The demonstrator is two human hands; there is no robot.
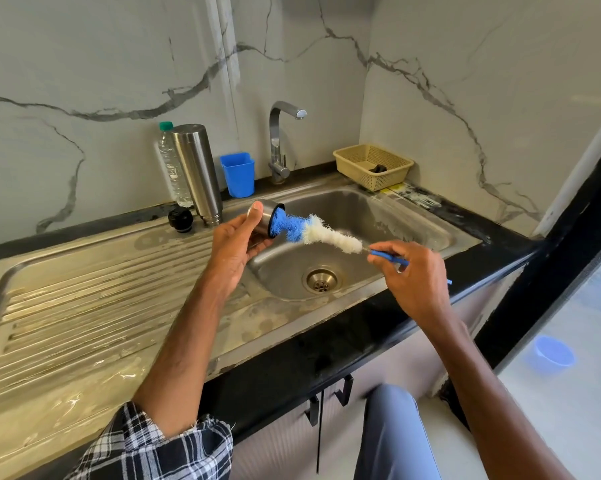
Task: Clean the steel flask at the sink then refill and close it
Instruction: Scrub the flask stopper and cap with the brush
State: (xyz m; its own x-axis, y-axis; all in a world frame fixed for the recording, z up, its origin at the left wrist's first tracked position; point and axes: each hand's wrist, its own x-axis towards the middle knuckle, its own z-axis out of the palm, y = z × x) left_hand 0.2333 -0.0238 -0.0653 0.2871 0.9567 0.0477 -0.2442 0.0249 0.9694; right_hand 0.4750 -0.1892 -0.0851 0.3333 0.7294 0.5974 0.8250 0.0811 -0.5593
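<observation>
At frame centre, over the sink [389, 216], my left grip [233, 247] curls round the steel cap [265, 218]. My right grip [413, 275] pinches the handle of the bottle brush [312, 230], whose blue tip sits inside the cap. The steel flask [196, 171] stands (narrow end down) on the bench, upper left of centre, beside a black stopper [180, 219].

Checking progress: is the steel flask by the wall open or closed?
Open. The black stopper lies on the drainboard beside the steel flask, and the left hand holds its steel cap.
</observation>
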